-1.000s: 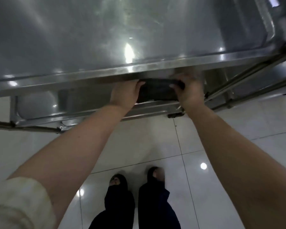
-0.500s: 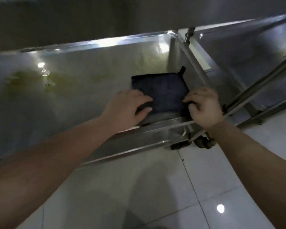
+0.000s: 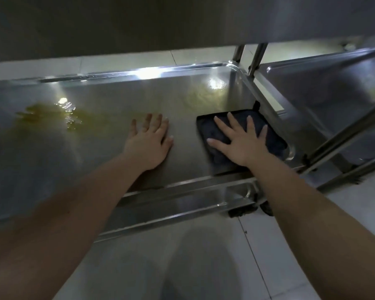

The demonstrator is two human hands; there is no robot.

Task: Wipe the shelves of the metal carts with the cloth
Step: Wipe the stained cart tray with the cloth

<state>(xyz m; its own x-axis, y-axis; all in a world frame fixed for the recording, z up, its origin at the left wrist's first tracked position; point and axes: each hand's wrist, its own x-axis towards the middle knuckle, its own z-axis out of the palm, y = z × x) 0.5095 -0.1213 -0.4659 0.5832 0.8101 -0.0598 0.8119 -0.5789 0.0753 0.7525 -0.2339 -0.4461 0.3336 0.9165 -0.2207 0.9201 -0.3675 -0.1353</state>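
Two hands are on the lower shelf (image 3: 182, 100) of the metal cart, and only one of them is on the cloth (image 3: 276, 141).

Change noted: half a second ago both hands were curled at the near edge of the cloth, setting it down. The left hand (image 3: 148, 141) has since come off it and lies flat on bare steel to the left, fingers straight and close together, holding nothing. The right hand (image 3: 245, 144) now lies on top of the cloth with fingers spread wide, pressing it down and not pinching it.

Meaning for the task: the cloth appears laid and loaded for a stroke, but the shelf is not yet wiped. A yellowish smear (image 3: 52, 113) sits well to the left and a second patch (image 3: 204, 98) lies just beyond the cloth.

Position: the cloth is in the near right corner of the shelf, its right edge along the shelf's right wall.

Orientation: it is folded into a near-square pad, so the long axis is uncertain; if anything it runs near to far, parallel to that wall. Its hanging loop (image 3: 256, 105) points to the far right. A neighbouring cart (image 3: 323, 94) stands to the right.
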